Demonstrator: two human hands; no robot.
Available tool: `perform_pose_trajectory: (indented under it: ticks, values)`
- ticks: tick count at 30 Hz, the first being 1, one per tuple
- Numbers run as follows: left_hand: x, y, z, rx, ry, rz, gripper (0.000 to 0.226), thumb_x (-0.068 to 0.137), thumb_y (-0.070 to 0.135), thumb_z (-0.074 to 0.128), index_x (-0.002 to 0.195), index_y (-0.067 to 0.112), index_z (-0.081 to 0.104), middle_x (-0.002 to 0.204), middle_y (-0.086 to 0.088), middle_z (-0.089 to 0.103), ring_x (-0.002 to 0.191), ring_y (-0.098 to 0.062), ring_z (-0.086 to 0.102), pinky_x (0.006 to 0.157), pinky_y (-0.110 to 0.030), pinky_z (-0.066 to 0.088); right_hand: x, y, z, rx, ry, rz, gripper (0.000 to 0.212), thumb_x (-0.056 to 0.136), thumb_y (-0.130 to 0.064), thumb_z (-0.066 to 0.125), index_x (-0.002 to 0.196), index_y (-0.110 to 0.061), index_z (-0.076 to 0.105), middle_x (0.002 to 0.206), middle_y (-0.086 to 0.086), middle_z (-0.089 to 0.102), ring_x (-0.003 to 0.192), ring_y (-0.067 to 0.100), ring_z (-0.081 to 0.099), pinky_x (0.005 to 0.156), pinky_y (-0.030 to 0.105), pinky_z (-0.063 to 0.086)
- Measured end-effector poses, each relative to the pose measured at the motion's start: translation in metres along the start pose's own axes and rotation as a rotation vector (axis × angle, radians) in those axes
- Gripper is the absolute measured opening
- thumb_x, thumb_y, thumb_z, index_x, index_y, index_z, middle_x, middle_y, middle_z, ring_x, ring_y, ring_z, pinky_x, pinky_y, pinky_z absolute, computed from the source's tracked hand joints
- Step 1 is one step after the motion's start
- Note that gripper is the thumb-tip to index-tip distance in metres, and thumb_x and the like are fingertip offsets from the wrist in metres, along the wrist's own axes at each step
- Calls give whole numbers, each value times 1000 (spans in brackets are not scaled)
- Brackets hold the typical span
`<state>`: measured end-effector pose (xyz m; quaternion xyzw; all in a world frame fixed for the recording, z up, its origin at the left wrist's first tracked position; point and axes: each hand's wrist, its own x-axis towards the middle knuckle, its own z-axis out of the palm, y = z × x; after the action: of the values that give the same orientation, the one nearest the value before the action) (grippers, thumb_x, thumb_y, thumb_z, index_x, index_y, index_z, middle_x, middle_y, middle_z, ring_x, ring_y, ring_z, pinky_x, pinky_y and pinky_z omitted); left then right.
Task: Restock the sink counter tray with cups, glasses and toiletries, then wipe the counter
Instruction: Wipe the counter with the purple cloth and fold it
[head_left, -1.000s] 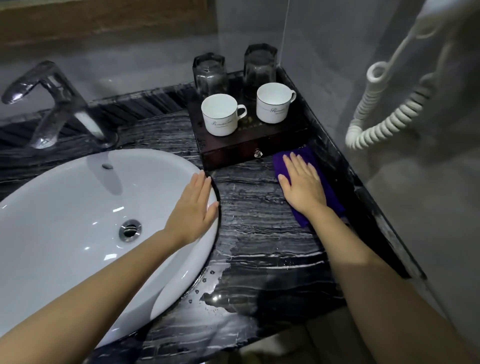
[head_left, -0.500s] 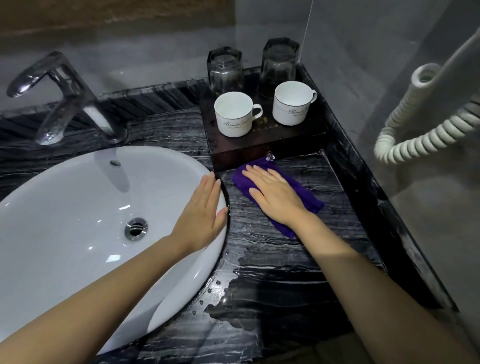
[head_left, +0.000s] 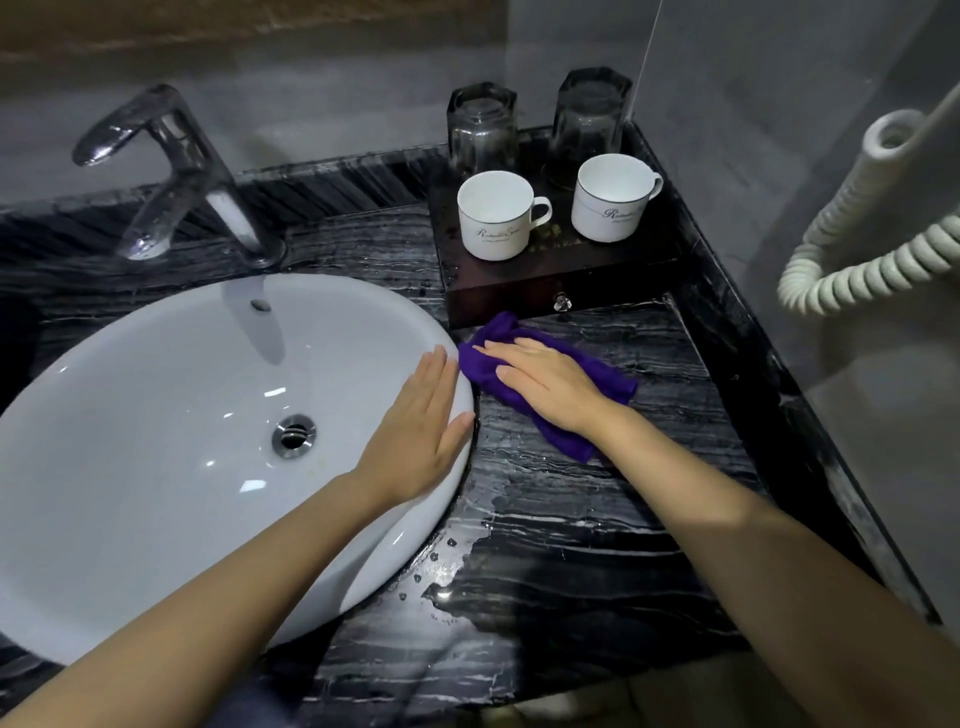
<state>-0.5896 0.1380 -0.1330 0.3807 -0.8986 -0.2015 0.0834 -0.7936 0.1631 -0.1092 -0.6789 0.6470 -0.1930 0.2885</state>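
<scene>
My right hand (head_left: 550, 382) lies flat on the purple cloth (head_left: 558, 395), fingers (head_left: 506, 358) extended and close together, pressing it to the dark marble bench (head_left: 597, 519) just near of the tray (head_left: 561, 288); nothing is pinched, the cloth is only held under the palm. My left hand (head_left: 418, 439) rests open on the right rim of the white basin (head_left: 156, 415), fingers together, gripping nothing. The cloth's far left corner sits right at the tray's front face, by its small clear knob (head_left: 562, 301). As I judge it, a push farther away could knock the tray and rattle what stands on it, and the water beads (head_left: 439, 564) near the basin edge could make the cloth skid or smear. On the tray, two white cups stand upright in front, the left cup (head_left: 496, 215) and the right cup (head_left: 610, 197), both apparently empty. Behind them stand two glasses, the left glass (head_left: 483, 130) and the right glass (head_left: 592, 117), seemingly upended; I see nothing in them. No toiletries show on the tray.
</scene>
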Motion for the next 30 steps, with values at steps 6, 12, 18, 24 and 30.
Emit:
perform_pose_trajectory:
  ticks: [6,12,18,24,30]
  values:
    - [-60,8,-4,-58,-92,1,79,83,68,1,146,20,-4,154,5,-14,140,-2,-18,114,-17,-11,-18,-1,2,78,-27,26,40,99,-25,40,139,-23,42,148,-4,41,142,18,25,106,16,16]
    - [-91,2,-12,11,-181,3,79,78,74,-6,141,27,-13,153,9,-18,138,2,-22,113,-16,-12,-36,3,3,135,-92,56,39,99,-27,39,138,-28,43,148,-8,39,143,15,22,108,19,14]
    - [-109,2,-15,43,-196,21,81,78,73,-7,143,25,-9,154,7,-15,139,0,-19,113,-15,-13,-58,1,6,139,-119,49,38,99,-27,38,137,-30,44,147,-11,39,143,13,21,107,19,13]
    - [-119,4,-19,66,-185,52,83,80,71,-3,146,20,0,154,5,-8,140,-2,-15,111,-12,-15,-80,-3,11,114,-116,38,39,100,-27,37,138,-32,43,143,-19,38,143,14,20,111,22,13]
    - [-120,1,-16,76,-178,55,85,80,71,-2,147,18,2,155,4,-5,142,-6,-11,111,-11,-13,-97,-7,17,99,-119,71,40,100,-29,36,138,-35,41,149,-15,35,143,12,17,108,20,11]
